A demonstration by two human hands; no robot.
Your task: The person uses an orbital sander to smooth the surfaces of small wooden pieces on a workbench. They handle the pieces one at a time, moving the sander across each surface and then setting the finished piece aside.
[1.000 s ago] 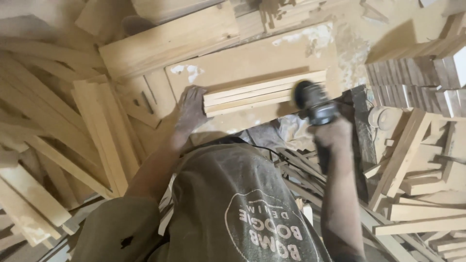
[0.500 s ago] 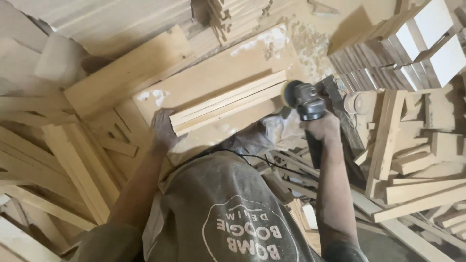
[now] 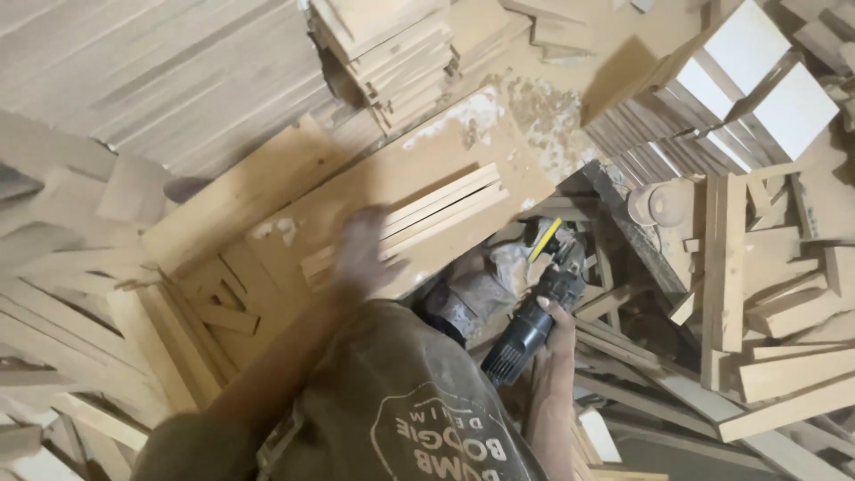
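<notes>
While loose offcuts (image 3: 62, 294) lie heaped at the far left, the person's left hand (image 3: 365, 254), blurred with motion, rests flat and open on the near end of the bundle of wooden strips (image 3: 427, 218); nothing is gripped, only pressed. That bundle lies on a broad board (image 3: 392, 169) that serves as a bench. Further right, the right hand (image 3: 550, 331) is closed around the dark body of a handheld power sander (image 3: 534, 307), held low off the board's edge, clear of the wood. This looks like a pause between sanding passes; the next move calls for steadying the strips and bringing the tool level onto them. Stacked blocks (image 3: 712, 98) stand at the far right.
</notes>
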